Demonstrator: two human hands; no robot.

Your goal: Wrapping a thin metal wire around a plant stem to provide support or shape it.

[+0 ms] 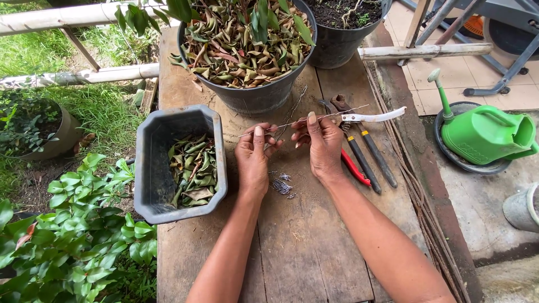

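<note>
Both hands, left (254, 160) & right (322, 147), pinch thin twig (292, 123) betw. fingertips.

Both hands, left hand (254, 157) and right hand (323, 147), pinched a thin twig (292, 123) over the wooden bench (303, 247), grey tub (178, 163) at its left edge.

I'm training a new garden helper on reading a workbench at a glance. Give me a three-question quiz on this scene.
1. True or false: both hands hold one thin twig between them.
2. What lies inside the grey rectangular tub: A) soil, B) dry leaves, C) water?
3. Which tool with a white handle does the right hand hold?

Key
1. True: the left hand and right hand pinch the thin twig above the wooden table.
2. B: dry leaves lie in the grey rectangular tub.
3. A small knife; the pruning shears lie untouched beside it.
</note>
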